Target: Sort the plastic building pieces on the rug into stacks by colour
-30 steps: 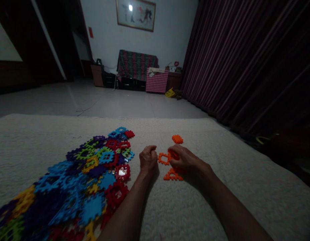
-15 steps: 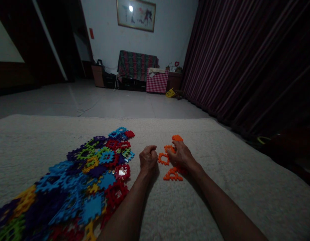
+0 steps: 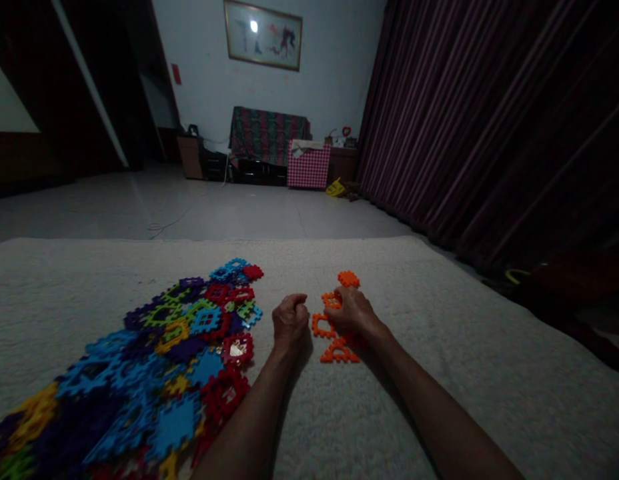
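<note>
My left hand (image 3: 290, 321) rests on the light quilted cover as a fist, and no piece shows sticking out of it. My right hand (image 3: 358, 310) is closed, thumb and fingertips down at an orange notched plastic building piece (image 3: 330, 300). Just below its fingertips lies an orange square frame piece (image 3: 322, 326). An orange arched, triangular piece (image 3: 338, 352) lies nearer to me, and more orange is partly hidden under the right hand. Beyond that hand is a solid orange notched piece (image 3: 348, 279).
A heap of blue, purple, red, yellow and green notched pieces (image 3: 173, 423) spreads over the cover (image 3: 419, 280) at left. Past the cover's far edge are a tiled floor (image 3: 229, 210) and a cloth-draped cabinet (image 3: 269, 137). A dark purple curtain (image 3: 439, 113) hangs at right.
My right hand has come slightly nearer to me, and the orange square frame has turned a little, sitting straighter above the arched piece. The left fist stays put; the whole view shifts slightly.
</note>
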Demonstrator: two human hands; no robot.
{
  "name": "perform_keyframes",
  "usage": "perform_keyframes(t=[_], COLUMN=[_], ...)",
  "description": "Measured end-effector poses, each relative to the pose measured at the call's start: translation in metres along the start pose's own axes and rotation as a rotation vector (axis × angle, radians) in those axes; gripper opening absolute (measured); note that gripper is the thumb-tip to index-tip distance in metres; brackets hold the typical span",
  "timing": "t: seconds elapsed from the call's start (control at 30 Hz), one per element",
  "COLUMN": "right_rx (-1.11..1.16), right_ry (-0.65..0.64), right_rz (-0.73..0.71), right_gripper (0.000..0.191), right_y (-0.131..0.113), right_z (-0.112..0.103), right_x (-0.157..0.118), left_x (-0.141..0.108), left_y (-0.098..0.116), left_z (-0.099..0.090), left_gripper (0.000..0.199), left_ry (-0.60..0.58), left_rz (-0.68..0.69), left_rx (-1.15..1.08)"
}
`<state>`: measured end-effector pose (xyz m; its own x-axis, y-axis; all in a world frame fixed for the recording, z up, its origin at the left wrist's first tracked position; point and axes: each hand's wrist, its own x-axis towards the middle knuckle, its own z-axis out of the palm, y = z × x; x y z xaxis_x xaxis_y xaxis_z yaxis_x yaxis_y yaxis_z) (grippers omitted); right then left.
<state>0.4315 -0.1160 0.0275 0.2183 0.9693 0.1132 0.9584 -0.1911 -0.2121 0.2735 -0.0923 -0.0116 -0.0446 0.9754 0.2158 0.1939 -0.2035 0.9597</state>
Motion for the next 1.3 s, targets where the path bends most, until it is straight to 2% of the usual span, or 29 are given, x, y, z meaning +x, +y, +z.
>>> perform_keyframes(t=[0.1,0.2,0.37,0.47,0.57,0.67,0.77,0.97,1.1,1.3], right_rx=[0.012,0.093,0.312,0.362,0.415,0.469,0.48,0.462,0.466,0.618], right_ry=[0.018,0.089,0.394,0.484,0.568,0.578,0.538,0.498,0.525,0.565], right_rz=[0.003,-0.019,-0.039,0.015,0.06,0.06,0.036,0.043,0.059,0.126], right_gripper=[0.033,0.036,0.041,0.041,0.043,0.043,0.043,0.043,0.047,0.041], right_y=[-0.003,0.002,0.035,0.057,0.07,0.073,0.072,0.072,0.069,0.069], right_z=[0.002,0.005,0.001,0.006,0.021,0.035,0.04,0.038,0.035,0.026], right_x=[-0.003,0.001,0.034,0.053,0.06,0.059,0.058,0.062,0.06,0.046], left_x=[0.0,-0.001,-0.002,-0.002,-0.001,-0.001,-0.001,0.0,-0.001,0.0], left_y=[-0.001,-0.002,0.003,0.003,0.002,0.003,0.005,0.005,0.004,0.0], left_z=[0.001,0.002,0.0,-0.001,0.0,0.0,0.0,-0.001,0.0,0.0], left_gripper=[0.034,0.035,0.035,0.035,0.035,0.035,0.035,0.033,0.033,0.035], left_ry=[0.006,0.016,0.014,0.012,0.016,0.01,0.006,0.011,0.024,0.014], left_rz=[0.001,-0.001,-0.037,-0.03,-0.029,-0.038,-0.036,-0.019,-0.03,-0.029], left_rx=[-0.011,-0.041,-0.024,-0.02,-0.027,-0.028,-0.018,-0.014,-0.013,0.001])
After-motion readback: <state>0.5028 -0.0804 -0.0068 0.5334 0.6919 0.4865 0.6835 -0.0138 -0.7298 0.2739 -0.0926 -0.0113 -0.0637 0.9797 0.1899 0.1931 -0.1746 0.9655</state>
